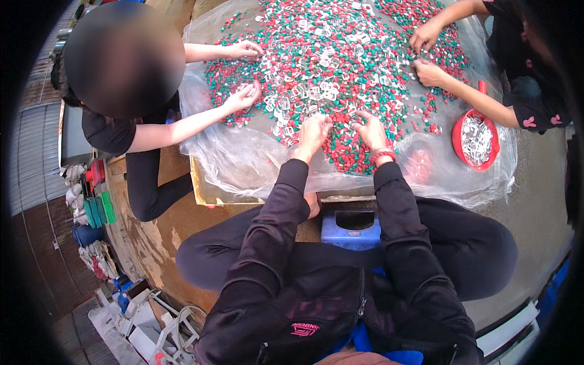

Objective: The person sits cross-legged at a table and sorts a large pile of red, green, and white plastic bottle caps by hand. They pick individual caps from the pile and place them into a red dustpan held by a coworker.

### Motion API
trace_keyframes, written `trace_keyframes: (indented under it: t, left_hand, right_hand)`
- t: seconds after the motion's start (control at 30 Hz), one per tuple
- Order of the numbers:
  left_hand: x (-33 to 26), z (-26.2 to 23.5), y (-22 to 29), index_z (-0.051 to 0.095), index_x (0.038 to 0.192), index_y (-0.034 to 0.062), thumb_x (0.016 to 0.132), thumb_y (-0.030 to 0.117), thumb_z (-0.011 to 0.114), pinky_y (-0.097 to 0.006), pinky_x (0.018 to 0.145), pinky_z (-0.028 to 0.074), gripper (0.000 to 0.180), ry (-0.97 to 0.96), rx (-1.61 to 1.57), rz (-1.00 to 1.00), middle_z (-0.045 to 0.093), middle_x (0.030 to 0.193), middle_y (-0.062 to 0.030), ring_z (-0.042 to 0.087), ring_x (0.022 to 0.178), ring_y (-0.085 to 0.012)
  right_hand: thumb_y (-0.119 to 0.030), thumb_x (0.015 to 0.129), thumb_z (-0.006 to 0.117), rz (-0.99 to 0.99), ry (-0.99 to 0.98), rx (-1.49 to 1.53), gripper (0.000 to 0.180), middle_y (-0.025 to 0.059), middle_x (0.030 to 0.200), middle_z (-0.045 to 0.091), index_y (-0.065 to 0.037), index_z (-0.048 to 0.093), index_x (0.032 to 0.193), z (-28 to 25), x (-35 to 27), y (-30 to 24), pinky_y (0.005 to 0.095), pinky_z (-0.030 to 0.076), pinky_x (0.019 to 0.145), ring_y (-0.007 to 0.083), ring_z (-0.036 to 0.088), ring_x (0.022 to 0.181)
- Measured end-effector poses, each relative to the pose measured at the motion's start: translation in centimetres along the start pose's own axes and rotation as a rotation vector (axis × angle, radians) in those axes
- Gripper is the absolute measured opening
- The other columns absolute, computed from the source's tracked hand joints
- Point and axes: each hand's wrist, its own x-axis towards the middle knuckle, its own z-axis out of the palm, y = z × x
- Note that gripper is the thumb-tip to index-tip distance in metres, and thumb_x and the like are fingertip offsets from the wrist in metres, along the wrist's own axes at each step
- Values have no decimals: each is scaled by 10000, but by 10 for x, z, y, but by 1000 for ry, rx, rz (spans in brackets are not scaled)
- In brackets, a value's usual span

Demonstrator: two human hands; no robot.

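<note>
A big heap of small red, green and clear plastic pieces (340,67) lies on a clear plastic sheet (243,164) spread over a low board. My left hand (313,132) rests palm down on the near edge of the heap, fingers together over the pieces. My right hand (370,131), with a red band at the wrist, is just beside it, fingers spread on the red and green pieces. Whether either hand pinches a piece is hidden. Both my sleeves are black.
A person at the left has both hands (243,97) in the heap. Another at the right works it with two hands (426,55). A red bowl (471,155) of clear pieces sits at the right. A blue stool (351,230) stands between my knees. Clutter lies at lower left.
</note>
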Motion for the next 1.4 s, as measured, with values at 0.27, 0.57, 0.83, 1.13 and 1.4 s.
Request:
trace_keyframes:
  t: [0.27,0.57,0.83,1.13,1.4]
  left_hand:
    - [13,-29,-13,672,1003,106,734,143,741,-343,725,510,281,-199,-164,-40,678,897,-109,658,829,-259]
    - [14,-5,4,663,959,96,779,233,713,-384,670,496,232,-86,57,41,638,844,-100,640,777,-271]
    - [17,-45,30,522,850,91,893,216,619,-163,370,274,163,-365,-1674,-374,523,794,-23,433,567,-53]
    - [20,-24,45,608,1040,78,815,198,702,-173,394,347,271,-576,-1145,-404,581,798,-9,454,567,-47]
    - [18,7,-3,679,901,128,755,226,696,-400,714,513,177,-249,101,53,663,851,-126,651,839,-294]
  right_hand:
    - [-171,768,717,107,120,203,151,44,666,655,-32,700,825,14,-1,17,292,458,583,149,600,608]
    - [-168,774,741,275,-5,731,123,-76,606,540,-49,711,770,-22,-13,11,200,258,414,9,388,476]
    - [-142,803,701,285,-77,911,104,-21,687,605,-41,685,828,-28,-16,7,198,299,419,14,482,581]
    - [-140,830,556,201,-384,1590,101,125,869,618,-74,540,905,-64,-17,10,209,384,392,198,582,638]
    - [-166,897,595,5,-662,1709,236,65,793,496,-48,546,1095,-66,-19,-5,147,272,347,120,472,634]
